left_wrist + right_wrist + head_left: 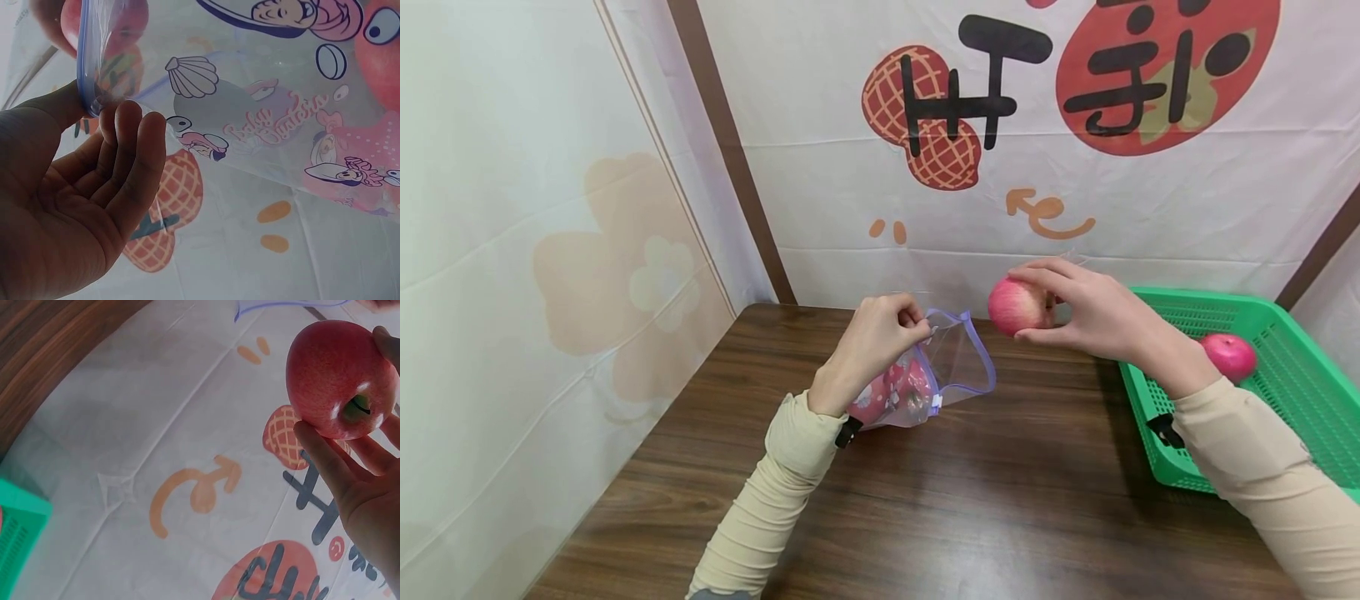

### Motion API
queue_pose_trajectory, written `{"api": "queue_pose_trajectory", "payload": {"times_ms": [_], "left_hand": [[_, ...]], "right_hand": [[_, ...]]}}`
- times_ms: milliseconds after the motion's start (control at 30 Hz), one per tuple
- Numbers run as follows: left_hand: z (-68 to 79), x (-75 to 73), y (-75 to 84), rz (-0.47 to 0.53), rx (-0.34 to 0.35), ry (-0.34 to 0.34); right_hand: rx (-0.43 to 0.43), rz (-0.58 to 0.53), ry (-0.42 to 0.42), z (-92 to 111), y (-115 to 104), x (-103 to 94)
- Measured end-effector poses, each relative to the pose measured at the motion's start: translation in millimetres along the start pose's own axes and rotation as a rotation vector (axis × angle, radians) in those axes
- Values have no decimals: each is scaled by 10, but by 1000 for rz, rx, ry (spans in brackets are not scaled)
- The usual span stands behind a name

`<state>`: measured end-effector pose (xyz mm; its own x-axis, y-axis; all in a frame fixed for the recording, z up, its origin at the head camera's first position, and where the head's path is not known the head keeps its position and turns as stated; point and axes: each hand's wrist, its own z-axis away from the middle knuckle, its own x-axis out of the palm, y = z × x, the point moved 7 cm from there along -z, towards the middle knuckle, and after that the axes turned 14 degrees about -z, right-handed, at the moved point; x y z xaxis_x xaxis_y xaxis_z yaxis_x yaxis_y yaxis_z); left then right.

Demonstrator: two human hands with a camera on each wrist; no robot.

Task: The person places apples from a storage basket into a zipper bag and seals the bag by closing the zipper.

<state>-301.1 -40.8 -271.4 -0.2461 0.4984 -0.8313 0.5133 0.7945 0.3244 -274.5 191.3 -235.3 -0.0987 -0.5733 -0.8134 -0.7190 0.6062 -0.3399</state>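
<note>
My left hand (pixel 880 337) pinches the rim of a clear plastic zip bag (pixel 958 362) with a purple edge, its mouth spread toward the right. Red fruit, likely apples, shows through the printed film in the bag's lower part. In the left wrist view, thumb and fingers meet at the bag's blue-purple rim (pixel 87 56). My right hand (pixel 1093 312) grips a pink-red apple (pixel 1017 307) a short way right of the bag mouth, above the table. The right wrist view shows the apple's stem end (pixel 356 409) between thumb and fingers.
A green plastic basket (pixel 1285 417) stands at the right of the brown wooden table (pixel 970 508), with another red apple (pixel 1228 357) in it. A printed white cloth (pixel 820 183) hangs behind the table, and another pale cloth (pixel 550 292) hangs on the left.
</note>
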Motion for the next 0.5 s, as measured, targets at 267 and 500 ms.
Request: {"api": "queue_pose_trajectory", "payload": {"times_ms": [267,500], "left_hand": [[-1,-4,12,-4,-4,1],[2,-3,7,-3,-5,-4]], "right_hand": [[-140,-33,16,-55,-157,125],[-223,-88,23,-106,-259,284]]}}
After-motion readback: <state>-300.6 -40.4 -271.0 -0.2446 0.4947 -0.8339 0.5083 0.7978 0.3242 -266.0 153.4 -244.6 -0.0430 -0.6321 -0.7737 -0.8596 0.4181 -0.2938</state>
